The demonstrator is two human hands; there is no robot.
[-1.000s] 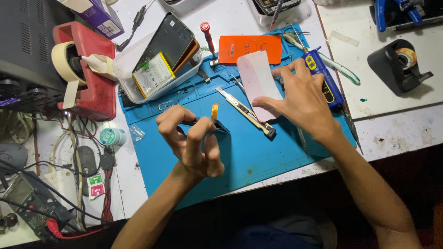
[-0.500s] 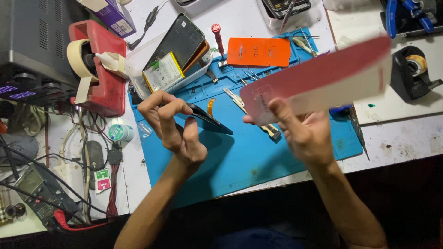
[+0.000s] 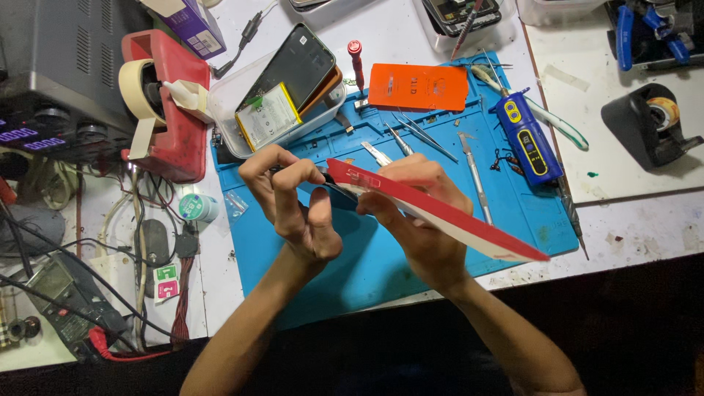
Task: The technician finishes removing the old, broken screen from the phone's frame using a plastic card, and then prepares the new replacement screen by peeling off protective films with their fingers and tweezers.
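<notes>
My right hand [image 3: 418, 220] holds a flat red-and-white packet [image 3: 440, 213] tilted edge-on above the blue work mat [image 3: 367, 271]. My left hand [image 3: 293, 205] pinches the packet's upper left end, where a thin dark sheet [image 3: 334, 189] pokes out from it. Both hands meet over the middle of the mat.
On the mat lie an orange packet [image 3: 418, 86], tweezers [image 3: 411, 136], a metal blade tool [image 3: 473, 176] and a blue device [image 3: 528, 139]. A white tray [image 3: 227, 139] holding phone parts sits at the mat's back left, beside a red tape dispenser [image 3: 172, 110]. A black tape dispenser [image 3: 649, 125] stands at right; cables and a meter [image 3: 66, 293] at left.
The right hand lifted the packet off the mat and swung it edge-on toward the left hand. The left hand moved up to grip its end.
</notes>
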